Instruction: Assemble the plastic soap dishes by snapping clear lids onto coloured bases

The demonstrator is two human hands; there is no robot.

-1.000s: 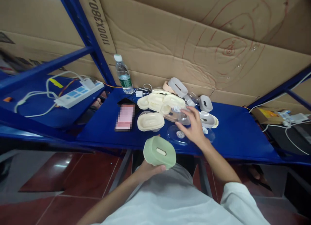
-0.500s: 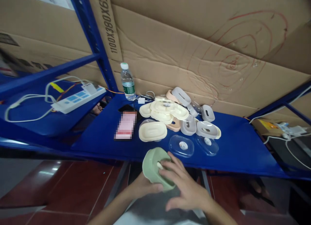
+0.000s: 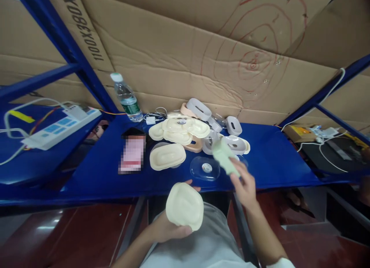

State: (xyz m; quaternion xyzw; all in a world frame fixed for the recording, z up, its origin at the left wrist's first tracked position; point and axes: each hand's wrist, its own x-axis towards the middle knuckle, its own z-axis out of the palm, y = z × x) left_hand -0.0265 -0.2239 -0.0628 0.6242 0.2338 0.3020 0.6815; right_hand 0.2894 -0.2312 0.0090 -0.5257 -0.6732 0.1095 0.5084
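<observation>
My left hand [image 3: 170,226] is closed on a cream plastic tray-like piece [image 3: 184,206], held over my lap with the thumb on its near rim. My right hand [image 3: 245,185] is closed on a pale green plastic box part [image 3: 224,155], blurred by motion, above the right side of the parts on the table. Beneath and left of it lies a clear lid [image 3: 196,169] with a round sticker. A second clear lid is mostly hidden by the right hand. A grey slotted cover [image 3: 244,146] sits just beyond the green part.
On the blue table [image 3: 277,160] lie a pile of cream trays [image 3: 176,137], a cream tray [image 3: 167,157], grey slotted covers [image 3: 199,108] and a phone [image 3: 132,152]. A water bottle [image 3: 128,100] stands behind. A power strip [image 3: 66,127] is at left; cardboard forms the back.
The green part has gone from my left hand to my right, which has moved away over the table. A cream piece now shows in my left hand. The view has shifted right.
</observation>
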